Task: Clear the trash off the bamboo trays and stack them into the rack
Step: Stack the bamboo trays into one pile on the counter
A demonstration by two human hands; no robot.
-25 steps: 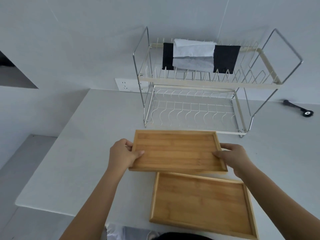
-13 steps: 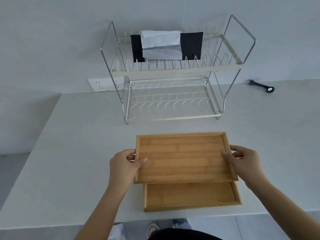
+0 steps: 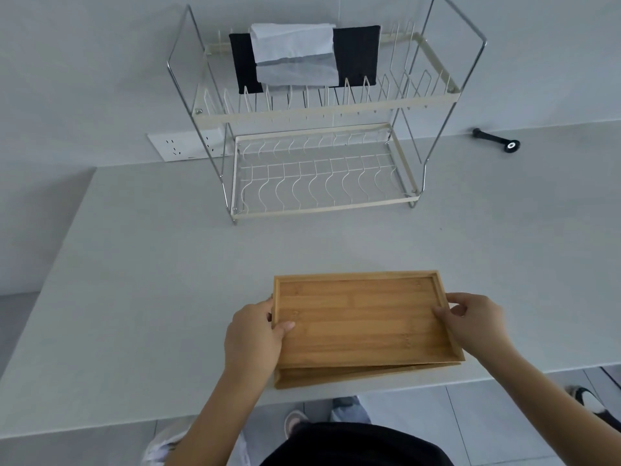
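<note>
Trays bare of trash — stacking appears to be the step in hand. Left hand grips the short left edge of the upper bamboo tray, thumb over the rim; right hand pinches the right edge. Upper tray sits almost squarely over the lower tray, near the table front edge. Bamboo is smooth, banded, with a low raised lip. Wire rack stands well beyond — two tiers, thin white prongs, cloths draped up top. Next move likely needs both trays lifted level toward the lower tier.
</note>
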